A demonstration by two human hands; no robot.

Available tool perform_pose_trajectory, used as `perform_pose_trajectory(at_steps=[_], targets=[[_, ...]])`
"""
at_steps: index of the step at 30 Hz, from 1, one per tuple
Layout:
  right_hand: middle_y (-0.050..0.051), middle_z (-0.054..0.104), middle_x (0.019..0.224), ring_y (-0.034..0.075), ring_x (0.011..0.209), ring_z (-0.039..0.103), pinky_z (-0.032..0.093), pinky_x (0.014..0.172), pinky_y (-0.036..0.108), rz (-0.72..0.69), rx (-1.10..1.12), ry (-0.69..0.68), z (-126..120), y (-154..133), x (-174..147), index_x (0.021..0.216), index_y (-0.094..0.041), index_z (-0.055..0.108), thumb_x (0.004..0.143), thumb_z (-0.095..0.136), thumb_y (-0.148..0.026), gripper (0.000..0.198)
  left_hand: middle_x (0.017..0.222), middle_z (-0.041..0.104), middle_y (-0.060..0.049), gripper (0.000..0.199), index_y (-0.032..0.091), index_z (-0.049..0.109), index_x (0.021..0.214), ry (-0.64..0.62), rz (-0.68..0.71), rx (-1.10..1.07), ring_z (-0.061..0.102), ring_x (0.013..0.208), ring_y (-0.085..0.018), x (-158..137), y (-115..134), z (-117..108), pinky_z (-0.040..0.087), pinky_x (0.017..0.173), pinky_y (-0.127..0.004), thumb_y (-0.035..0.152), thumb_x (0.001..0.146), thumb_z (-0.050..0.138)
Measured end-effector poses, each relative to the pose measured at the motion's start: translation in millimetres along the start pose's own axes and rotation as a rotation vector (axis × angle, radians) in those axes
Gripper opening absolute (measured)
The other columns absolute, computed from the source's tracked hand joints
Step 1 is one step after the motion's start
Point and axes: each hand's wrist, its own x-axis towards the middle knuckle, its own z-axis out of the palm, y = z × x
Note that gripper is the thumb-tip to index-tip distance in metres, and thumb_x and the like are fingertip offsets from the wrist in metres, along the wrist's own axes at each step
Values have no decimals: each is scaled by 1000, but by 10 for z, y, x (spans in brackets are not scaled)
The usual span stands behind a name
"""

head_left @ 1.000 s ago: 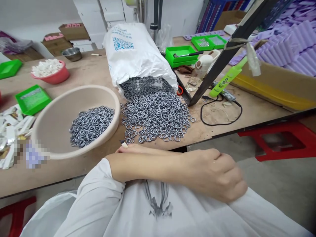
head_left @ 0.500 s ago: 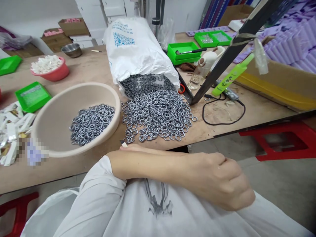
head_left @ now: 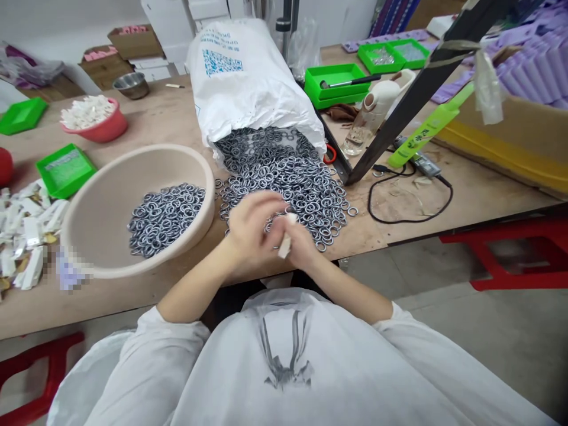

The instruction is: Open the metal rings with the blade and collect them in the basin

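My left hand (head_left: 251,228) and my right hand (head_left: 304,245) meet over the near edge of a heap of grey metal-looking rings (head_left: 306,189). The left fingers are curved towards the right hand and smeared by motion, so their grip is unclear. My right hand is closed, with a small off-white flat piece (head_left: 284,245) sticking out of it. Something white sits at a right fingertip; I cannot make out what. The rings spill from a white printed sack (head_left: 257,89) lying on its side. Left of the hands stands a beige basin (head_left: 97,219) with more rings.
White plastic pieces (head_left: 31,231), a green tray (head_left: 66,171) and a pink bowl (head_left: 104,127) lie left. A dark slanted metal post (head_left: 399,100), a black cable (head_left: 399,221) and a yellow-green bottle (head_left: 428,133) are at right. A red stool (head_left: 501,260) stands below.
My left arm lay across my body with its fist at the right; it has swung back to the left and up to the rings. My right hand has come out from behind it.
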Motion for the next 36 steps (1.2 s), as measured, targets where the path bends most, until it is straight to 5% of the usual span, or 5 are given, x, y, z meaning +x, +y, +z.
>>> perform_pose_trajectory(at_steps=[5, 12, 24, 30, 36], targets=[[-5, 48, 63, 9, 54, 46, 38, 51, 22, -463, 0, 301, -526, -211, 100, 75, -22, 54, 77, 67, -65, 45, 154, 40, -22, 55, 12, 50, 135, -174, -814, 129, 34, 147, -30, -162, -932, 367, 28, 121, -49, 49, 98, 34], [-5, 46, 61, 9, 52, 44, 37, 48, 22, -467, -91, 290, -786, -219, -54, 75, -22, 51, 84, 61, -64, 44, 159, 32, -29, 67, 5, 52, 138, -230, -1246, 226, 26, 150, -44, -55, -1514, 648, 19, 119, -66, 52, 97, 27], [-5, 48, 60, 8, 50, 45, 36, 47, 21, -423, -53, 315, -964, -210, -82, 74, -22, 53, 83, 66, -60, 41, 162, 33, -18, 73, 10, 35, 153, -421, -1036, -123, 31, 152, -27, -478, -859, 186, 24, 124, -42, 58, 98, 32], [-4, 46, 62, 9, 52, 45, 36, 47, 21, -476, -134, 284, -864, -159, -78, 75, -23, 53, 88, 60, -58, 38, 144, 56, -16, 40, 16, 59, 128, -471, -765, 60, 50, 136, -27, -718, -377, -331, 36, 117, -43, 36, 98, 42], [-4, 49, 60, 8, 48, 43, 33, 44, 21, -399, -179, 244, -735, -49, -98, 74, -22, 57, 84, 64, -61, 41, 118, 61, -17, 35, 16, 62, 117, -660, -837, 290, 58, 115, -35, -1075, -151, -527, 47, 101, -50, 35, 87, 63]])
